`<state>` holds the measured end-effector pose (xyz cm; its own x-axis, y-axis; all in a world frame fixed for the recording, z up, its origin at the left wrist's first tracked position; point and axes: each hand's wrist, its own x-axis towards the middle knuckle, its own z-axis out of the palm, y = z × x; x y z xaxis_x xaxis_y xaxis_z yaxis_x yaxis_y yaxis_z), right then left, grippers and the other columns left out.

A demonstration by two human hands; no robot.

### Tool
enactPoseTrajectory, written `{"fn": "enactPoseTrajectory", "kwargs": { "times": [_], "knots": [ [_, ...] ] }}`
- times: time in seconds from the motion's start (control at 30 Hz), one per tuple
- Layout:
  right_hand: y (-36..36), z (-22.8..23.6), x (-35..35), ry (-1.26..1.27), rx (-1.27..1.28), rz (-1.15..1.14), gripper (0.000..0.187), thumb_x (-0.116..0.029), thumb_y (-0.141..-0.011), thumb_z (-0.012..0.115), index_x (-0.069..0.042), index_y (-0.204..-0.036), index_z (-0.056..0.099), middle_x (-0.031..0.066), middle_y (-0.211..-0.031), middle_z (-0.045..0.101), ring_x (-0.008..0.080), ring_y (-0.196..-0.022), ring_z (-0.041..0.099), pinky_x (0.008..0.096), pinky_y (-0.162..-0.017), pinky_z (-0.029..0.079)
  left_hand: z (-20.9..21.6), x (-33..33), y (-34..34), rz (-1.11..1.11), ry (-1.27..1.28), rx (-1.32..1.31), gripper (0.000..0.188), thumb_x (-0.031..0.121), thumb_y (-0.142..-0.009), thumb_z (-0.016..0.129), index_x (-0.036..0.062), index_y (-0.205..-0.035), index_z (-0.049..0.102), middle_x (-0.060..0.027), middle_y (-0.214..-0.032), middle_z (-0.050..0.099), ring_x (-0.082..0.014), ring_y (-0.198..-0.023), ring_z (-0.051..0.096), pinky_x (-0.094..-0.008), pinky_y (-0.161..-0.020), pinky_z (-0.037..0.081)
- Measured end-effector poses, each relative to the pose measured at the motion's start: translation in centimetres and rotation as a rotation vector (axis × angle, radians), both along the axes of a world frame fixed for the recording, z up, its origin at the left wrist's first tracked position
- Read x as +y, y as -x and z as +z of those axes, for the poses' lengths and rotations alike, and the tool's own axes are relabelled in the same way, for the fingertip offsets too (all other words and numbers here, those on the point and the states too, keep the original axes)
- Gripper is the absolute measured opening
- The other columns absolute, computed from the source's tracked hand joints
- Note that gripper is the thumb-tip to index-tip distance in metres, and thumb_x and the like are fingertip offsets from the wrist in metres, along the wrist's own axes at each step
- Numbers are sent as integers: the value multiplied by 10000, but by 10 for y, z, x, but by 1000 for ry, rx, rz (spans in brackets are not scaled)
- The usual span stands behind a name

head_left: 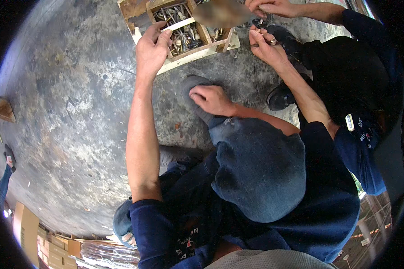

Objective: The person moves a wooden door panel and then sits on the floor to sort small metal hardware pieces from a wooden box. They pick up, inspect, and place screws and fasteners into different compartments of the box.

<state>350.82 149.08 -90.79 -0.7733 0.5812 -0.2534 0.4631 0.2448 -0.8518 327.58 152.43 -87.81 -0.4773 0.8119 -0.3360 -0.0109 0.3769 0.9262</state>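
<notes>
A wooden box (188, 56) with compartments sits on the floor ahead of me, several small metal pieces (184, 36) lying in it. My left hand (151, 48) is closed over the box's left side, thumb and fingers at the end of a pale strip (182, 24) that crosses the compartments. My right hand (213, 99) is curled loosely above my grey shoe (194, 84), in front of my denim knee (260, 166); the inside of its fist is hidden. Right of the box, another person's hands (269, 47) hold a small black part (258, 22).
The other person's dark legs and shoe (280, 96) are close on my right. Stained concrete floor (85, 112) spreads to the left. A wooden block (3, 110) and someone's foot (9, 158) are at the left rim. Cardboard boxes (26, 231) and plastic-wrapped goods (110, 254) stand at lower left.
</notes>
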Motion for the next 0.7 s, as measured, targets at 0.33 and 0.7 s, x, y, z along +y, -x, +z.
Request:
{"fn": "enactPoseTrajectory", "kwargs": {
  "times": [0.33,0.7],
  "knots": [
    [2,-11,-9,-168,38,5,164,-203,-921,607,-59,-974,666,132,-866,710,321,-764,693,400,-650,553,2,-3,3,-117,48,7,308,193,-944,609,22,-1197,645,-66,-893,683,-117,-779,616,-263,-696,506],
    [2,-14,-11,-176,52,-12,150,-181,-908,615,-52,-969,663,134,-857,708,316,-766,697,392,-654,556,-5,-5,2,-112,51,12,338,223,-939,630,21,-1210,637,-69,-935,693,-133,-840,643,-274,-713,508]
  ]
}}
